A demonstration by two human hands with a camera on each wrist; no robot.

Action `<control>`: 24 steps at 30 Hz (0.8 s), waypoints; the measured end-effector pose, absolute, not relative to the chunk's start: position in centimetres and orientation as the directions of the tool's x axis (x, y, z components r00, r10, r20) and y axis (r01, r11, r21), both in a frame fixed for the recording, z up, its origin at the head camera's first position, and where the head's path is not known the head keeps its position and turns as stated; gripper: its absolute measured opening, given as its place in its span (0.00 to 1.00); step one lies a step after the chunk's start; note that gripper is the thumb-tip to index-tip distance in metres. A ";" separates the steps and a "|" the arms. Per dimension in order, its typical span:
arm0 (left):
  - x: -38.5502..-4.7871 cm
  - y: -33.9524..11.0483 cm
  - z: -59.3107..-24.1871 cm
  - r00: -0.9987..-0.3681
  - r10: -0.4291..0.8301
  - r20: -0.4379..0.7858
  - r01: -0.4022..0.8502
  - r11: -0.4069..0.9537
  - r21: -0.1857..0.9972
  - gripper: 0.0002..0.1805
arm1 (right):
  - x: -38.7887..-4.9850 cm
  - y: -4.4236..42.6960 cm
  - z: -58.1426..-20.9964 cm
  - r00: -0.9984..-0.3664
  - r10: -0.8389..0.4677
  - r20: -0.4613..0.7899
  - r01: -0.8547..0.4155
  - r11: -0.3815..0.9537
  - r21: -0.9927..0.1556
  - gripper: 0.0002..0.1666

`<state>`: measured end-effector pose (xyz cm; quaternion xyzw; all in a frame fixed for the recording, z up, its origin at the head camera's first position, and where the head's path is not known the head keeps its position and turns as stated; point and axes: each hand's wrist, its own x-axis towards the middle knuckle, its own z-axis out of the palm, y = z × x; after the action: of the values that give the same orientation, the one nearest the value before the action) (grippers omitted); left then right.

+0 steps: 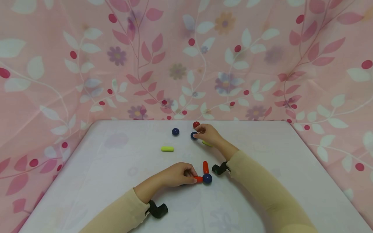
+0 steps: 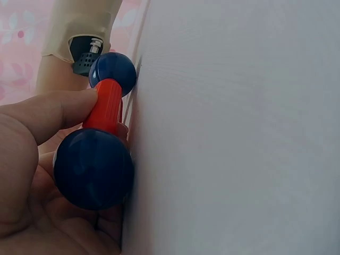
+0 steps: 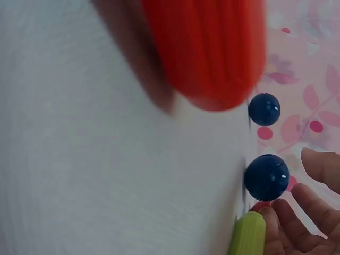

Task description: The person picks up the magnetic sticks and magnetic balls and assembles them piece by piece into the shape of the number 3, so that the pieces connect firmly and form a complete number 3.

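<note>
My left hand (image 1: 176, 174) pinches a red ribbed rod (image 2: 103, 106) between thumb and fingers, low over the table. One blue ball (image 2: 94, 169) sits at the rod's near end, another blue ball (image 1: 207, 178) at its far end. A second red rod (image 1: 205, 167) points away from that far ball. At the back, my right hand (image 1: 210, 135) reaches over a blue ball (image 3: 266, 178), thumb and fingers spread beside it; whether they touch it I cannot tell. A red ball (image 1: 196, 124) lies just behind, and a yellow-green rod (image 3: 248, 234) partly under the hand.
Another blue ball (image 1: 175, 131) stands at the back left of the right hand. A second yellow-green rod (image 1: 167, 149) lies in front of it. The white table (image 1: 116, 161) ends at a pink floral curtain (image 1: 180, 64).
</note>
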<state>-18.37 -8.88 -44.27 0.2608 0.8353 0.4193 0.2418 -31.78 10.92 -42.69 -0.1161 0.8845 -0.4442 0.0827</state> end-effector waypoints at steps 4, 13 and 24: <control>-18.3 -8.9 -44.3 -0.746 0.641 -0.181 0.232 0.505 0.832 0.03 | -32.0 10.7 -43.3 -0.962 -0.271 -0.045 -0.128 0.589 -0.798 0.24; -18.2 -8.9 -44.0 -0.748 0.639 -0.176 0.231 0.500 0.834 0.04 | -32.2 10.2 -43.6 -0.956 -0.289 -0.041 -0.143 0.587 -0.797 0.23; -18.2 -8.9 -44.1 -0.745 0.644 -0.176 0.229 0.495 0.838 0.04 | -32.4 10.6 -43.8 -0.958 -0.284 -0.031 -0.150 0.593 -0.791 0.20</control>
<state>-18.18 -8.92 -44.13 0.2629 0.8300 0.4283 0.2419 -32.39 10.63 -43.77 -0.1220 0.8891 -0.4345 0.0768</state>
